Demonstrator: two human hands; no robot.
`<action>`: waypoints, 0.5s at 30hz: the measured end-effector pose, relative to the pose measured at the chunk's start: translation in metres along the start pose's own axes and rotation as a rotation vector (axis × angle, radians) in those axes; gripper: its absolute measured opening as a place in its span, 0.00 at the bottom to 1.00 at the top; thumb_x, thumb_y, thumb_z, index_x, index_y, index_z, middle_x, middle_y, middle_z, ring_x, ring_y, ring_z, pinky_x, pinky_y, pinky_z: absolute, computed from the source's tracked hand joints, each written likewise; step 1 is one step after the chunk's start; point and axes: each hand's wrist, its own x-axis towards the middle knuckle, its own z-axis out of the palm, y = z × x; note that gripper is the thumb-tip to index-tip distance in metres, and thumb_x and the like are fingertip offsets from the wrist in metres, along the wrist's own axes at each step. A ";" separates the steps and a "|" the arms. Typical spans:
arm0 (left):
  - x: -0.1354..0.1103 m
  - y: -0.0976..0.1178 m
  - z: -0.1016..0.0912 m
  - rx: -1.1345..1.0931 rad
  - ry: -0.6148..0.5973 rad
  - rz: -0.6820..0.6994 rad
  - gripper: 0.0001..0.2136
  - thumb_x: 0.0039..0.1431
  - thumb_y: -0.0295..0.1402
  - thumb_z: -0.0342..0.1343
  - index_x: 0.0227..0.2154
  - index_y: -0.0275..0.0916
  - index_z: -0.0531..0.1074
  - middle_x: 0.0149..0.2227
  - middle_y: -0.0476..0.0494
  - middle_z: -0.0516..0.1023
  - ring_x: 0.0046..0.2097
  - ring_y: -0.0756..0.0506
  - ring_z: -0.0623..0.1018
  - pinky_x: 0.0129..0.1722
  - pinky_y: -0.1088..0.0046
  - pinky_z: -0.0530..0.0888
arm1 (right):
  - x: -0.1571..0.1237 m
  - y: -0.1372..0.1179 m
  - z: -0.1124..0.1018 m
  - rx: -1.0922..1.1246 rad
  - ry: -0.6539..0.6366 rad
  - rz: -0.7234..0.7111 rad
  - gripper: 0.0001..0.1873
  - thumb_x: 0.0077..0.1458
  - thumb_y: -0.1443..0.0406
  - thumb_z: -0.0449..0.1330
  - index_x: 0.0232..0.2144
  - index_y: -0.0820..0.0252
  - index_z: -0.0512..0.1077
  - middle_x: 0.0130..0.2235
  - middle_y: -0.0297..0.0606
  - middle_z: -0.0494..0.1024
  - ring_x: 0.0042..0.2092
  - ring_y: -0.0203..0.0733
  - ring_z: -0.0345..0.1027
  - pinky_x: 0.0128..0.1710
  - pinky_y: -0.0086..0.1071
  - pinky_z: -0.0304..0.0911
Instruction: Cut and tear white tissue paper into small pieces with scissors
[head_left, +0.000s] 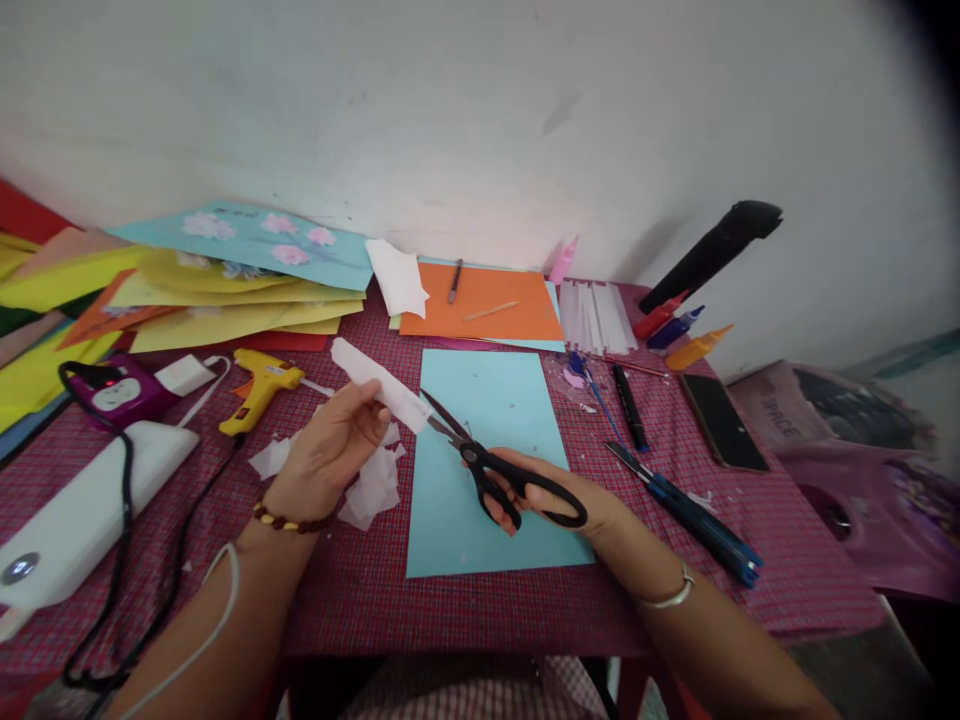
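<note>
Between thumb and fingers, my left hand (337, 430) pinches a strip of white paper (401, 398) that slants down to the right. My right hand (540, 485) has its fingers in the handles of black scissors (469, 452). The scissor blades are parted, with their tips at the strip's lower right end. Beneath the scissors lies a light blue sheet of paper (480, 545). Cut pieces of thin white paper (373, 490) lie on the cloth beside and partly behind my left hand.
A yellow glue gun (264, 385), purple power socket (124, 395) and white power bank (90, 510) are on the left. Stacked coloured paper (247, 300) and an orange sheet (487, 295) lie behind. To the right are a utility knife (694, 520), black marker (630, 405), phone (724, 420) and glue sticks (596, 315).
</note>
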 end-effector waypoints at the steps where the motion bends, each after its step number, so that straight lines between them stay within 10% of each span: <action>1: -0.001 -0.001 0.000 0.017 -0.009 -0.001 0.13 0.60 0.17 0.51 0.22 0.33 0.71 0.21 0.52 0.75 0.21 0.57 0.74 0.22 0.86 0.75 | 0.000 0.001 0.000 0.007 0.001 0.010 0.34 0.57 0.45 0.58 0.56 0.59 0.59 0.37 0.37 0.70 0.33 0.34 0.67 0.33 0.31 0.63; 15: -0.003 -0.018 -0.001 0.054 -0.144 -0.010 0.10 0.53 0.16 0.58 0.20 0.34 0.71 0.21 0.51 0.76 0.23 0.55 0.76 0.26 0.82 0.78 | 0.011 0.017 0.006 0.324 -0.059 -0.021 0.43 0.55 0.42 0.58 0.63 0.61 0.55 0.36 0.39 0.72 0.33 0.37 0.68 0.32 0.32 0.65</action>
